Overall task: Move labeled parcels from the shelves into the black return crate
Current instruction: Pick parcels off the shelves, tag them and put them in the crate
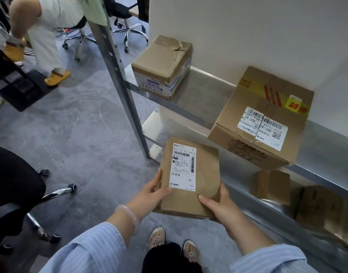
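Both hands hold one flat parcel: the left hand grips its left edge, thumb at the label; the right hand clasps the near right corner. The long axis runs near to far, so most of the parcel lies beyond the grip, label up, above the floor, just near of the shelf. The crate is out of view.

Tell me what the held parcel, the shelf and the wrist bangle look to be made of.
The held parcel: brown kraft cardboard, matte, creased edges, with a white paper label. The shelf: bare metal, likely steel, with a grey brushed sheen. The bangle: pale, translucent, smooth; perhaps jade or glass, cannot tell.
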`<state>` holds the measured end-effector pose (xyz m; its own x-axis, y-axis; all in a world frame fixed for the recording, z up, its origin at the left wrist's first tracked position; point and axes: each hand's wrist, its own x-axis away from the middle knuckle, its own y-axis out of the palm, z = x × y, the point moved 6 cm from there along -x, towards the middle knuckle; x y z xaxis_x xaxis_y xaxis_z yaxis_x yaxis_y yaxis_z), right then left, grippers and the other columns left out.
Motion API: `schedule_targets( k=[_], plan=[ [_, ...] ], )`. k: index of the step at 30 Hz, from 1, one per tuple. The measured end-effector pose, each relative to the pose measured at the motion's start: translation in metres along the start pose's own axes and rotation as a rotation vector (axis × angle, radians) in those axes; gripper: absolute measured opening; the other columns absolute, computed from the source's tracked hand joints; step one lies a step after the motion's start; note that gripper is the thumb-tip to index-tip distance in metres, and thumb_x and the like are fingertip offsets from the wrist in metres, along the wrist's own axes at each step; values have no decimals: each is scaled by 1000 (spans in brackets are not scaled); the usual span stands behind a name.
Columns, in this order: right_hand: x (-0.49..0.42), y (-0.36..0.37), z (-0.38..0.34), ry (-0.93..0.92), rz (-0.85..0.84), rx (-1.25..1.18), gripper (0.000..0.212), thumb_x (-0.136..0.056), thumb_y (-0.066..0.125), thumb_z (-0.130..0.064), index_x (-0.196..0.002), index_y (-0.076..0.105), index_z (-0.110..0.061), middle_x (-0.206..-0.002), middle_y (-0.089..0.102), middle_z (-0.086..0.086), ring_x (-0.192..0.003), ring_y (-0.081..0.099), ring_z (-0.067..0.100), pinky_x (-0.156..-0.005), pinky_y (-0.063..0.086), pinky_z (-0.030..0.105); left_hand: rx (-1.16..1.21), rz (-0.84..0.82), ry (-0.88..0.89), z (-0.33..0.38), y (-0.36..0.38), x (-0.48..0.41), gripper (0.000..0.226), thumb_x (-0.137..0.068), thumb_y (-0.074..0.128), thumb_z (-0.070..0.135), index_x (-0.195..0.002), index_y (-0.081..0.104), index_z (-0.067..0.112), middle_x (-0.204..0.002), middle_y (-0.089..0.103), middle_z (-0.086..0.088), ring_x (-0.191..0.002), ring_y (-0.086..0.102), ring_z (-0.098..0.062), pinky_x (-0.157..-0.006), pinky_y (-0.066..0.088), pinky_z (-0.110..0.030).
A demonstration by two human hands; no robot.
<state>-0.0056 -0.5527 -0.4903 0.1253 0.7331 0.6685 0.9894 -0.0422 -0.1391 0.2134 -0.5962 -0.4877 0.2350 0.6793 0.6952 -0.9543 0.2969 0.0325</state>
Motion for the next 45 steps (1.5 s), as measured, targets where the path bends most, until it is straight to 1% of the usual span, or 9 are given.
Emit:
schedule_targets(
  k=[4, 9, 15, 19, 26, 31, 37, 41, 45],
  plan=[
    [-14, -6, 22, 23, 22, 11, 86, -80, 78, -15, -147, 26, -32, -116, 54, -15, -95, 52, -8, -63, 46, 8, -89, 25, 3, -11, 6, -27, 72, -82, 68, 50, -145, 33, 46, -143, 42, 2, -127, 47, -15, -107, 40, -29],
    [-47, -23, 41, -26, 178, 1, 97, -77, 81, -11, -150, 19, -30, -130, 50, -12, -113, 53, 8, -97, 46, 31, -369, 69, 102, -8, 23, -78, 56, -98, 54, 37, -148, 30, 43, -124, 40, -1, -120, 47, -19, -102, 33, -22],
    [-105, -42, 81, 4, 326, -33, 95, -78, 81, -23, -146, 17, -40, -130, 50, -7, -117, 56, 22, -93, 53, 52, -594, -14, 178, -25, 58, -150, 92, -83, 70, 37, -155, 12, 37, -134, 41, -4, -124, 46, -23, -107, 39, -34],
    [-149, -51, 106, 4, 345, 42, 107, -64, 82, -46, -145, 12, -52, -134, 53, -11, -118, 56, 18, -94, 53, 50, -655, -19, 244, -41, 77, -197, 92, -87, 66, 36, -154, 3, 41, -138, 43, -6, -128, 43, -27, -110, 36, -40],
    [-226, -68, 117, -154, 423, 87, 98, -63, 90, -27, -141, 32, -42, -123, 58, -15, -114, 57, 8, -98, 52, 42, -652, -68, 351, -52, 94, -276, 78, -89, 61, 34, -146, 13, 60, -146, 38, -5, -129, 44, -29, -109, 41, -43],
    [-250, -81, 113, -187, 470, 68, 86, -76, 82, -23, -141, 28, -41, -114, 57, -23, -100, 58, -1, -80, 47, 15, -763, -49, 410, -36, 106, -307, 68, -95, 54, 37, -149, 16, 54, -157, 24, 0, -140, 29, -28, -112, 30, -33],
    [-229, -83, 100, -122, 449, 173, 78, -81, 78, -30, -137, 26, -49, -117, 52, -24, -116, 49, 7, -92, 38, 25, -1009, 21, 405, -22, 110, -288, 72, -95, 50, 50, -152, 4, 50, -165, -1, 2, -150, 6, -25, -119, 24, -44],
    [-179, -90, 91, -9, 451, 345, 96, -77, 73, -56, -153, 17, -42, -159, 26, -6, -145, 26, 18, -114, 30, 38, -1142, 66, 488, -10, 122, -244, 76, -93, 44, 60, -153, 1, 45, -165, -7, 7, -152, -2, -19, -122, 9, -44],
    [-119, -109, 77, 17, 459, 480, 94, -81, 69, -56, -154, 13, -37, -163, 13, -5, -149, 15, 17, -117, 23, 36, -1219, -13, 566, 7, 146, -188, 77, -94, 40, 63, -153, -5, 43, -165, -8, 6, -152, -5, -17, -123, 4, -44]
  ],
)
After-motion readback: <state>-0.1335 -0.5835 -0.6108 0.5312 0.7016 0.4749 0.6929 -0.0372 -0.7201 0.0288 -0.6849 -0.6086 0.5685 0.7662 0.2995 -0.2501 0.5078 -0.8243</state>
